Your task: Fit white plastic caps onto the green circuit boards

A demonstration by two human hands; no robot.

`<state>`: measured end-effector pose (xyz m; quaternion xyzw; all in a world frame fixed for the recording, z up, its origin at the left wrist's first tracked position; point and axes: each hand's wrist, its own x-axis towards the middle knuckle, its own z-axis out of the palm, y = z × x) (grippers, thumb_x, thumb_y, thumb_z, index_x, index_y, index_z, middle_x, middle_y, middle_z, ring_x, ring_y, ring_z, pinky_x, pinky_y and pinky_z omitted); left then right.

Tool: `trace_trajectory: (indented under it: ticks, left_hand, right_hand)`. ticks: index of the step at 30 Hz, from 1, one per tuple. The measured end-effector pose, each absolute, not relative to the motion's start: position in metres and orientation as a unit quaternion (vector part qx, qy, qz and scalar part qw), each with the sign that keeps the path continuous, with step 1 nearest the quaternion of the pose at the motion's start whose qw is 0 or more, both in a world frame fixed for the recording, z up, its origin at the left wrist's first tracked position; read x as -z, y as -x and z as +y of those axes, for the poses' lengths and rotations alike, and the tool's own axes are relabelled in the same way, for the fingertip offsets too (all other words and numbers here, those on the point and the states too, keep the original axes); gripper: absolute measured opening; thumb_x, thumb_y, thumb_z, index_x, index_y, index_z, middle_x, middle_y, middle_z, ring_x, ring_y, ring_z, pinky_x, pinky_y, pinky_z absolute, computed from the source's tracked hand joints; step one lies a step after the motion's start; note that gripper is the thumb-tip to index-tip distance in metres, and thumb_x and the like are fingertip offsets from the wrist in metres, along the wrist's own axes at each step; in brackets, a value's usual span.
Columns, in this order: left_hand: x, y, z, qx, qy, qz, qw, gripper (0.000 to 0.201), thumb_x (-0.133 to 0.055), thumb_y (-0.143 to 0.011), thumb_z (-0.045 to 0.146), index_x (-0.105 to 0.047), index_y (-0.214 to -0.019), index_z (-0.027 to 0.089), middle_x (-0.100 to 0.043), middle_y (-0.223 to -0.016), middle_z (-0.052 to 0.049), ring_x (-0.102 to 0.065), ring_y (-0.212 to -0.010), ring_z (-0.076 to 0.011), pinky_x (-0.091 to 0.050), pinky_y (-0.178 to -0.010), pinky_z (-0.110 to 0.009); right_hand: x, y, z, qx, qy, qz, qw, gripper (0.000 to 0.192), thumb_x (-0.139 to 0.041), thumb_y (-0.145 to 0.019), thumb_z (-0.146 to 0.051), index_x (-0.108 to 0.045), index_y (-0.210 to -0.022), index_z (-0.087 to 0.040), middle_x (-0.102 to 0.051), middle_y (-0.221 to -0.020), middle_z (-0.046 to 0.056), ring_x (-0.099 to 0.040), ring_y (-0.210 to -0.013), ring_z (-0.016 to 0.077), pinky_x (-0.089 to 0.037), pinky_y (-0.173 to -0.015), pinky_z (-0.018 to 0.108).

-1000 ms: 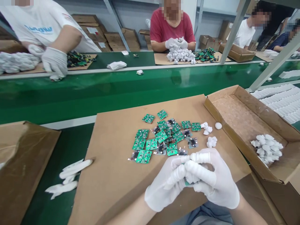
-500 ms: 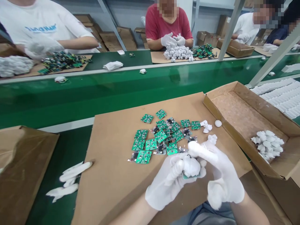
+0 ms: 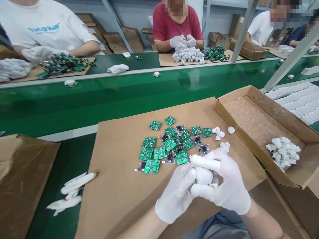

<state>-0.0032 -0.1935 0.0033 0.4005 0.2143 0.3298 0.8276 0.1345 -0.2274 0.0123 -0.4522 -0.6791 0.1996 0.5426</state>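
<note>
Between both gloved hands is a circuit board with a rounded white covering (image 3: 204, 176); its green board is hidden by fingers. My left hand (image 3: 175, 191) grips it from the left, thumb across the near side. On the other side my right hand (image 3: 230, 182) closes round it, index finger over the top and thumb underneath. Just beyond the hands, several bare green circuit boards (image 3: 169, 144) lie loosely heaped on a brown cardboard sheet (image 3: 117, 186). Small crumpled white pieces (image 3: 218, 133) and a round white piece (image 3: 231, 130) lie to their right.
A cardboard tray (image 3: 245, 109) at right holds a pile of white-covered pieces (image 3: 284, 151). White finger-shaped pieces (image 3: 77, 184) lie left, near a cardboard box (image 3: 27, 179). Beyond runs a green conveyor belt (image 3: 119, 96) carrying small white-covered pieces; co-workers sit across it.
My right hand has moved left and closed onto the white-covered circuit board, thumb now against it. Small pieces on the conveyor have shifted right. The left hand keeps its grip.
</note>
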Motion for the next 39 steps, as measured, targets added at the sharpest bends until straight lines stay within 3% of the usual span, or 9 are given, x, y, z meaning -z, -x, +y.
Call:
trace_trajectory:
  ticks: [7, 12, 16, 18, 20, 25, 29, 35, 39]
  left_hand:
    - [0.005, 0.005, -0.195, -0.326, -0.343, 0.212, 0.855, 0.048, -0.069, -0.082, 0.057, -0.058, -0.061, 0.015, -0.054, -0.068, -0.002, -0.051, -0.065, -0.0153, -0.046, -0.062, -0.028]
    - [0.011, 0.008, -0.197, -0.365, -0.325, 0.191, 0.851, 0.045, -0.07, -0.083, 0.055, -0.061, -0.063, 0.015, -0.051, -0.064, 0.0, -0.046, -0.062, -0.0122, -0.043, -0.059, -0.024]
    - [0.0, 0.01, -0.194, -0.327, -0.298, 0.184, 0.878, 0.043, -0.075, -0.077, 0.057, -0.075, -0.09, 0.016, -0.061, -0.084, -0.004, -0.053, -0.07, -0.0132, -0.048, -0.06, -0.022]
    - [-0.005, 0.011, -0.192, -0.334, -0.261, 0.197, 0.884, 0.041, -0.078, -0.076, 0.053, -0.075, -0.102, 0.021, -0.062, -0.093, -0.003, -0.054, -0.074, -0.0115, -0.049, -0.06, -0.018]
    - [-0.007, 0.012, -0.193, -0.352, -0.243, 0.198, 0.882, 0.036, -0.079, -0.077, 0.049, -0.076, -0.102, 0.023, -0.062, -0.09, -0.002, -0.052, -0.07, -0.0084, -0.049, -0.061, -0.015]
    - [-0.003, 0.01, -0.197, -0.362, -0.248, 0.229, 0.869, 0.043, -0.084, -0.072, 0.045, -0.077, -0.111, 0.028, -0.068, -0.098, -0.003, -0.061, -0.079, -0.0103, -0.056, -0.071, -0.018]
    - [-0.003, 0.01, -0.2, -0.393, -0.256, 0.212, 0.857, 0.048, -0.087, -0.068, 0.047, -0.078, -0.111, 0.03, -0.071, -0.084, -0.001, -0.06, -0.065, -0.0076, -0.057, -0.066, -0.017]
    - [-0.002, 0.014, -0.199, -0.377, -0.278, 0.216, 0.856, 0.052, -0.088, -0.066, 0.048, -0.076, -0.114, 0.033, -0.072, -0.108, -0.004, -0.067, -0.076, -0.0115, -0.057, -0.067, -0.018]
    - [0.0, 0.014, -0.197, -0.39, -0.302, 0.197, 0.848, 0.053, -0.087, -0.066, 0.05, -0.077, -0.113, 0.03, -0.072, -0.097, -0.004, -0.061, -0.067, -0.0094, -0.056, -0.062, -0.018]
  right_hand:
    - [-0.016, -0.137, -0.23, -0.273, 0.449, -0.653, 0.545, 0.045, -0.078, -0.081, -0.047, -0.072, -0.122, -0.029, -0.061, -0.087, 0.002, -0.061, -0.07, 0.0147, -0.05, -0.056, 0.026]
    - [-0.012, -0.137, -0.23, -0.318, 0.419, -0.636, 0.564, 0.03, -0.065, -0.094, -0.039, -0.071, -0.123, -0.034, -0.06, -0.08, 0.001, -0.059, -0.063, 0.0122, -0.051, -0.054, 0.024]
    - [-0.007, -0.142, -0.239, -0.277, 0.428, -0.642, 0.573, 0.07, -0.062, -0.086, -0.065, -0.048, -0.147, -0.034, -0.065, -0.108, 0.006, -0.067, -0.094, 0.0221, -0.059, -0.083, 0.035]
    - [-0.007, -0.144, -0.245, -0.224, 0.448, -0.664, 0.555, 0.071, -0.054, -0.089, -0.067, -0.044, -0.15, -0.032, -0.058, -0.134, 0.009, -0.058, -0.123, 0.0286, -0.049, -0.106, 0.043]
    - [-0.007, -0.142, -0.252, -0.177, 0.471, -0.678, 0.536, 0.058, -0.051, -0.096, -0.059, -0.048, -0.147, -0.032, -0.046, -0.151, 0.007, -0.047, -0.137, 0.029, -0.039, -0.115, 0.045]
    - [-0.005, -0.123, -0.264, -0.147, 0.529, -0.636, 0.543, 0.045, -0.052, -0.1, -0.044, -0.052, -0.143, -0.03, -0.041, -0.156, 0.004, -0.041, -0.143, 0.0239, -0.038, -0.117, 0.039]
    - [-0.004, -0.113, -0.27, -0.254, 0.478, -0.605, 0.584, 0.049, -0.049, -0.101, -0.044, -0.045, -0.148, -0.03, -0.039, -0.158, 0.006, -0.041, -0.145, 0.0274, -0.045, -0.114, 0.043]
    - [-0.001, -0.117, -0.273, -0.244, 0.478, -0.595, 0.599, 0.052, -0.041, -0.102, -0.049, -0.042, -0.151, -0.031, -0.027, -0.165, 0.0, -0.026, -0.152, 0.0277, -0.031, -0.123, 0.045]
    - [-0.005, -0.119, -0.271, -0.284, 0.463, -0.599, 0.589, 0.045, -0.048, -0.101, -0.045, -0.05, -0.145, -0.036, -0.036, -0.16, -0.001, -0.036, -0.148, 0.0248, -0.038, -0.119, 0.04]
